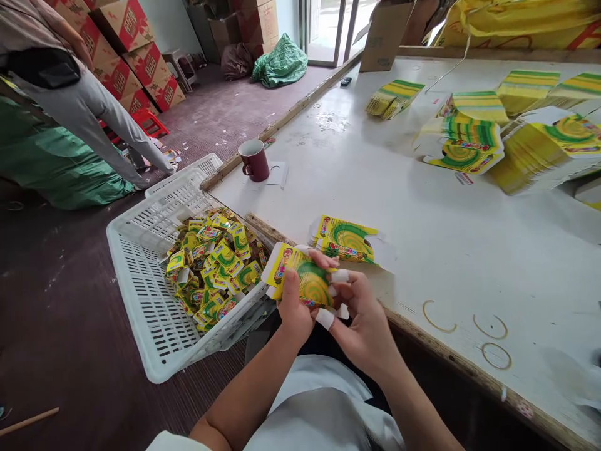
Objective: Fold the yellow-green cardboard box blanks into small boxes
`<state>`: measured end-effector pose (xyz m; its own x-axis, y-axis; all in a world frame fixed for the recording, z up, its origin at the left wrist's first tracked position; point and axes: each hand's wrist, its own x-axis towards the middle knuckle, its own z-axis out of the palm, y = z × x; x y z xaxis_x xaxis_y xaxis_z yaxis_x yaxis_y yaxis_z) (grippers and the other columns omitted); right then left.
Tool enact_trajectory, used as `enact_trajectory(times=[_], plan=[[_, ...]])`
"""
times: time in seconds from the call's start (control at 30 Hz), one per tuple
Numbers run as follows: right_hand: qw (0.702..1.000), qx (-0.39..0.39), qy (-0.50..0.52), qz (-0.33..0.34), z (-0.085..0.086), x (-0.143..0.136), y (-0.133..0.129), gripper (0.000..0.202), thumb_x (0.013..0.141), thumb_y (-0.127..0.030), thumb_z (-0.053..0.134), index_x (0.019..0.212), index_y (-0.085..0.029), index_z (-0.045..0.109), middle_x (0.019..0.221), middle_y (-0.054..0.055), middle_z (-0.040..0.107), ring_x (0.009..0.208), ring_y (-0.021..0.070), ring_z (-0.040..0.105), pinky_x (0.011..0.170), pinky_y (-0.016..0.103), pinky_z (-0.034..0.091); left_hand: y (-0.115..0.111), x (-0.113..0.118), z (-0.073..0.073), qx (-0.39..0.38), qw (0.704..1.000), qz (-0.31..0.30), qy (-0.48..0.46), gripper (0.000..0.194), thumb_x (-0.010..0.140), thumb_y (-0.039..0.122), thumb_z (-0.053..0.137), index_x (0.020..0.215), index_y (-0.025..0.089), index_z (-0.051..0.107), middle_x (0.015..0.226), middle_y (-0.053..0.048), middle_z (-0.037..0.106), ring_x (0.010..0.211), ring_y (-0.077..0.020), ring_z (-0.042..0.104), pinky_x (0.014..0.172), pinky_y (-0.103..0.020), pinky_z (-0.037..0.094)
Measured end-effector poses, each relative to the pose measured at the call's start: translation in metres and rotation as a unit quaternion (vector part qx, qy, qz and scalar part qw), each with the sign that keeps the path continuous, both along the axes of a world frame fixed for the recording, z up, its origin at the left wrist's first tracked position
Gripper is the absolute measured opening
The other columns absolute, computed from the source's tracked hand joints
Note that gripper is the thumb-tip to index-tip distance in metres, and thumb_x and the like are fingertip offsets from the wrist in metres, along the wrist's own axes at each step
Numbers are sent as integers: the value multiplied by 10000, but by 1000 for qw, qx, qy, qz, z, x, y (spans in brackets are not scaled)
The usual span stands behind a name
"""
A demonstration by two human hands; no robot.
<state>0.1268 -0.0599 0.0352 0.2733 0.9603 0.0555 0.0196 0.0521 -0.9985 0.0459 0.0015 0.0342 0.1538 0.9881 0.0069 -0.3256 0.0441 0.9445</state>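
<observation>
Yellow and green card fills both hands: the left hand [293, 307] grips a little box [300, 279] from below, and the right hand [361, 313] closes its taped fingers [339, 275] on the box's near side. The box sits in the air between the two hands, just over the table's wooden edge [451, 363]. To fold it well, I think the left hand should hold the box steady while the right fingers press each flap flat and square, so no corner sticks out. Just past the fingertips lies a small stack of flat cards [347, 239]. Left of the left hand stands a white basket [141, 294] full of folded boxes [211, 263]. The hands hide the box's far end, so I cannot tell which flaps are shut. Words on the box are too small to read.
</observation>
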Motion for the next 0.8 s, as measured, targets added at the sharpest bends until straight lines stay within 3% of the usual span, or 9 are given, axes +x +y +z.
enact_trajectory(times=[0.17, 0.23, 0.33, 0.47, 0.53, 0.6, 0.67, 0.73, 0.8], plan=[[995, -16, -30, 95, -3, 2, 1, 367, 802, -285, 696, 1123, -269, 518, 854, -12, 615, 766, 159, 605, 670, 279, 525, 5, 1, -7, -19, 999, 46, -10, 664, 664, 898, 472, 788, 248, 426, 689, 25, 440, 605, -139, 504, 631, -288, 515], [995, -21, -46, 82, -6, 7, 3, 397, 777, -306, 733, 1118, -260, 536, 848, -10, 630, 745, 159, 605, 665, 283, 526, 8, -2, -7, -17, 1000, 20, -14, 738, 536, 919, 586, 820, 250, 456, 700, 34, 450, 590, -128, 475, 601, -273, 493], [997, -5, -80, 11, -7, 13, 7, 281, 815, -275, 682, 1073, -249, 573, 830, -5, 661, 703, 150, 614, 648, 276, 525, 10, -9, -2, 12, 1000, -21, -3, 837, 376, 869, 723, 904, 255, 514, 794, 17, 550, 685, -155, 549, 650, -281, 509], [992, 16, -122, 4, -4, 19, 6, 52, 844, -255, 631, 878, -229, 660, 721, -9, 691, 629, 147, 625, 568, 251, 510, 8, -17, -3, -10, 999, -13, 46, 558, 547, 673, 825, 794, 221, 611, 721, 14, 655, 665, -162, 611, 658, -289, 537], [991, 25, -133, 3, -2, 25, 4, 78, 846, -242, 623, 824, -227, 696, 670, -13, 698, 573, 144, 617, 521, 247, 498, 8, -24, -7, -20, 997, 4, 75, 424, 661, 608, 790, 731, 209, 665, 683, 5, 694, 638, -167, 637, 656, -296, 552], [985, 53, -161, -18, 1, 32, 2, 124, 851, -211, 607, 847, -240, 727, 692, -7, 724, 568, 152, 626, 516, 259, 505, 10, -36, -6, -4, 996, -8, 87, 385, 734, 591, 741, 779, 209, 724, 778, -28, 752, 739, -199, 691, 740, -325, 572], [970, 90, -223, -37, 4, 41, -1, 177, 857, -176, 599, 885, -271, 746, 731, 0, 745, 608, 168, 638, 546, 284, 517, 14, -53, 3, 34, 995, -29, 85, 426, 799, 603, 675, 978, 223, 745, 983, -69, 773, 943, -239, 710, 868, -355, 559], [942, 130, -308, -33, 7, 46, -4, 243, 875, -144, 580, 909, -308, 755, 752, 0, 754, 665, 185, 634, 607, 317, 525, 17, -70, 20, 94, 990, -44, 96, 590, 802, 658, 634, 1226, 249, 662, 1227, -102, 707, 1179, -275, 637, 1003, -384, 499], [908, 172, -383, -1, 9, 45, -6, 272, 897, -130, 565, 937, -324, 752, 776, 1, 758, 712, 195, 622, 683, 352, 527, 16, -81, 36, 150, 970, -89, 170, 802, 686, 660, 745, 1358, 262, 563, 1399, -116, 593, 1345, -317, 504, 1121, -418, 395]])
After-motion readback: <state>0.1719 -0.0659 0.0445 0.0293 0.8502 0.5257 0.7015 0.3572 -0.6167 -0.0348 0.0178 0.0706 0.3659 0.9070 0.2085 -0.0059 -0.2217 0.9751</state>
